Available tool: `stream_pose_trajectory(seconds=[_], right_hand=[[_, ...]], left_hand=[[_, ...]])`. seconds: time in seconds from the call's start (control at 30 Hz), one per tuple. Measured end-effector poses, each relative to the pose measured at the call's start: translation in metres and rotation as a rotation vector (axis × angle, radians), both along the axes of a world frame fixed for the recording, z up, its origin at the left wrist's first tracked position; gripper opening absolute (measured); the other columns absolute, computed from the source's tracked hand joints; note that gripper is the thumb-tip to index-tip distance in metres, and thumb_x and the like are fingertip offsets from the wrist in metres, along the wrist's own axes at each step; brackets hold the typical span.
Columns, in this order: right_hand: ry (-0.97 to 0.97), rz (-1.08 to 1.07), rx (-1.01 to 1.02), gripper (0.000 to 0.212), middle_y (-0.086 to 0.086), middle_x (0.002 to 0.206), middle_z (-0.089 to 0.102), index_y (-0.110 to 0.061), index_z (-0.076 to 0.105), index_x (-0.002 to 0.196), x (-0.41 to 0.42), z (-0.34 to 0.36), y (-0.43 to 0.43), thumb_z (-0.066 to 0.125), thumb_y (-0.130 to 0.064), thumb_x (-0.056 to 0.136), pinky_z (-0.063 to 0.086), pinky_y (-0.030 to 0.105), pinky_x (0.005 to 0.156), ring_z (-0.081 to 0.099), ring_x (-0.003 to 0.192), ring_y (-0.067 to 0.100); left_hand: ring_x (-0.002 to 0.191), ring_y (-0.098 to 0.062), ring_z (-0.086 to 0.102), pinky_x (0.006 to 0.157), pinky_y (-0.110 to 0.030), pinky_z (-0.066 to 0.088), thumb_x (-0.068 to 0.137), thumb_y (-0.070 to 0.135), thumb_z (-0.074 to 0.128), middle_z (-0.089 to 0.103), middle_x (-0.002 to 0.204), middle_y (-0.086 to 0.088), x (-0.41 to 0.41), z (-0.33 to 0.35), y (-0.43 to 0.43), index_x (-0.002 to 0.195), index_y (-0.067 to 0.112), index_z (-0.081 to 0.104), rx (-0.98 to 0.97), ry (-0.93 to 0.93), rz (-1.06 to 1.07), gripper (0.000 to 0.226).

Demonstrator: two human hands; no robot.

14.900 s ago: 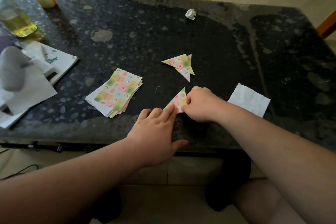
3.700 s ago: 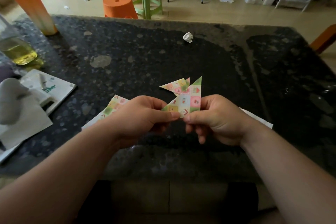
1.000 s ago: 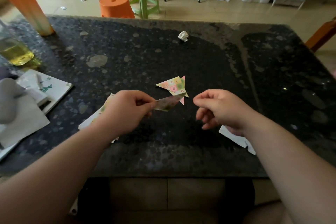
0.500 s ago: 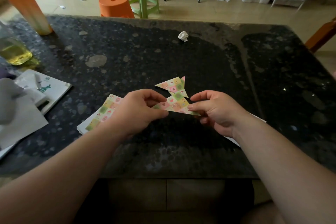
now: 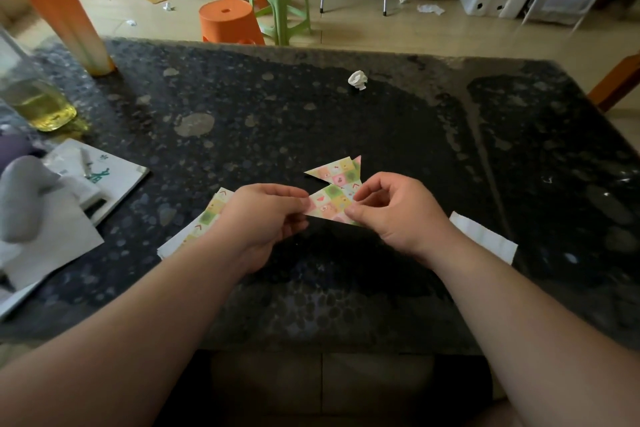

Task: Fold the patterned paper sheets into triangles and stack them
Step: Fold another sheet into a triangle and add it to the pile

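Green print is noted on a white booklet (image 5: 104, 173) at the left of the table (image 5: 346, 121); it is too blurred to be read.

A folded triangle (image 5: 329, 204) of patterned paper is held just above the table, near its front edge. Its left corner is pinched by the left hand (image 5: 263, 215) and its right side by the thumb and forefinger of the right hand (image 5: 391, 215).

Finished triangles (image 5: 337, 172) are stacked just behind it. The unfolded sheets (image 5: 207, 218) are partly hidden by the left hand.

One second ago the triangle was held edge-on by the left hand alone, the right hand apart. It is now turned pattern-up and gripped from both sides.
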State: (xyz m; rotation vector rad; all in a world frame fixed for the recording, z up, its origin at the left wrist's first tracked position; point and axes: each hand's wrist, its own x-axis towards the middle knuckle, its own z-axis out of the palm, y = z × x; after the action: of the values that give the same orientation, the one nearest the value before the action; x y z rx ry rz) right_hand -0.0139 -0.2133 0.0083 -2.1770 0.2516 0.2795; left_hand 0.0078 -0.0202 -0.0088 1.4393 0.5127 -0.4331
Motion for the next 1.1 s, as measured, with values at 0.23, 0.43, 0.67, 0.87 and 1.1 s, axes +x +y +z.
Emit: stream_pose_trajectory(seconds=[0.23, 0.43, 0.67, 0.87, 1.1], right_hand=[[-0.263, 0.268, -0.298, 0.030, -0.014, 0.116, 0.056, -0.033, 0.073, 0.101, 0.002, -0.008, 0.014, 0.086, -0.045, 0.077, 0.044, 0.027, 0.099, 0.046, 0.117, 0.007], [-0.364, 0.180, -0.276, 0.009, -0.018, 0.085, 0.063, -0.026, 0.079, 0.083, 0.008, -0.007, 0.016, 0.075, -0.027, 0.091, 0.049, 0.025, 0.078, 0.058, 0.091, 0.007], [0.087, -0.302, 0.443, 0.002, 0.004, 0.082, 0.076, -0.011, 0.078, 0.092, 0.017, 0.007, 0.008, 0.077, -0.013, 0.091, 0.046, 0.018, 0.042, 0.069, 0.055, 0.007], [0.292, -0.190, 0.492, 0.005, 0.003, 0.061, 0.060, -0.003, 0.070, 0.090, 0.018, 0.000, 0.004, 0.072, -0.008, 0.092, 0.023, 0.022, 0.043, 0.040, 0.047, 0.009], [0.352, -0.143, 0.465, 0.013, 0.003, 0.065, 0.065, -0.009, 0.067, 0.085, 0.017, -0.003, 0.004, 0.069, -0.016, 0.096, 0.020, 0.019, 0.038, 0.041, 0.046, 0.009]], left_hand=[[0.075, -0.022, 0.066, 0.053, -0.024, 0.055, 0.085, -0.012, 0.069, 0.066, 0.087, -0.016, 0.013, 0.001, -0.005, 0.087, 0.002, 0.064, -0.099, 0.035, 0.115, 0.014], [0.063, -0.016, 0.065, 0.055, -0.023, 0.058, 0.093, 0.003, 0.068, 0.064, 0.081, -0.011, 0.023, 0.005, -0.008, 0.102, -0.002, 0.065, -0.224, 0.010, 0.157, 0.011], [0.070, -0.015, 0.050, 0.059, -0.029, 0.039, 0.080, 0.029, 0.084, 0.078, 0.104, -0.011, 0.021, -0.002, 0.005, 0.096, 0.016, 0.082, 0.120, 0.015, -0.281, 0.021], [0.060, -0.011, 0.045, 0.054, -0.027, 0.039, 0.089, 0.020, 0.077, 0.062, 0.075, 0.001, 0.019, -0.008, 0.004, 0.089, 0.015, 0.072, 0.040, 0.152, -0.293, 0.007], [0.064, -0.014, 0.058, 0.059, -0.028, 0.047, 0.092, 0.014, 0.074, 0.071, 0.085, -0.007, 0.019, -0.004, 0.007, 0.086, 0.011, 0.070, 0.067, 0.072, -0.323, 0.008]])
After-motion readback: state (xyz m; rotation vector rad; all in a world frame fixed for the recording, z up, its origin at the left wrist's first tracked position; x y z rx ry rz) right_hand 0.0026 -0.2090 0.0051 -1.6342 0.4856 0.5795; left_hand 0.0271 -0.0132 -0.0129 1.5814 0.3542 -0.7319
